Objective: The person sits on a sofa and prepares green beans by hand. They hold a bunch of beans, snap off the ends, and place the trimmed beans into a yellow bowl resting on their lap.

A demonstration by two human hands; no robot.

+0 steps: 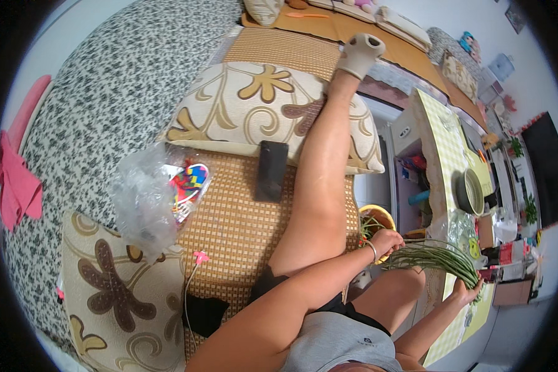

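Note:
A bunch of long green beans (439,261) spans the gap between my hands and droops toward the left. My right hand (468,289) is closed around the bunch near its right end. With bent fingers, my left hand (387,243) pinches the end of a thin bean strand just above a yellow bin (377,209). Green bits of bean lie inside the bin, partly hidden by that hand. A bracelet is on my left wrist.
A checked-cloth table (439,139) on the right holds a round basket (469,191) and plastic bags. A dark phone (270,172) lies on the woven mat beside my outstretched leg. Patterned cushions (246,107), a clear plastic bag (144,200) and a white cable (186,297) are around me.

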